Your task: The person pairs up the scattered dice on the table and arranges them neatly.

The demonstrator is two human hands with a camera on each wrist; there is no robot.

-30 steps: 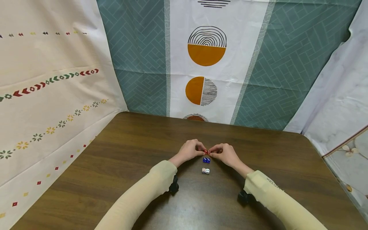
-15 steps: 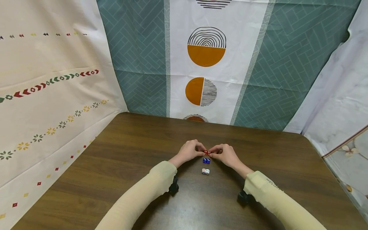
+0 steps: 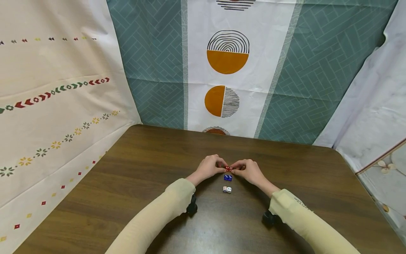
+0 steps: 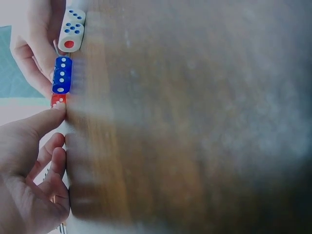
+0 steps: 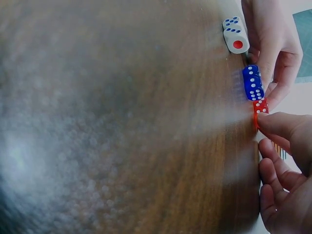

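Two red dice (image 3: pixel 229 169) stand side by side on the table, between the fingertips of both hands. My left hand (image 3: pixel 208 166) pinches the left red die between thumb and forefinger. From the other side, my right hand (image 3: pixel 250 171) pinches the right one the same way. Its thumb covers part of a red die (image 5: pixel 261 105) in the right wrist view. Nearer to me sits a pair of blue dice (image 3: pixel 227 177) with white pips, touching each other. Closest of all is a pair of white dice (image 3: pixel 227 189) with blue and red pips, also side by side.
A brown wood-grain table (image 3: pixel 152 155) lies under everything. Patterned cloth hangs behind it as a teal and white curtain (image 3: pixel 158 70), and a cream cloth (image 3: pixel 63 123) borders the left side. Each wrist carries a black camera mount.
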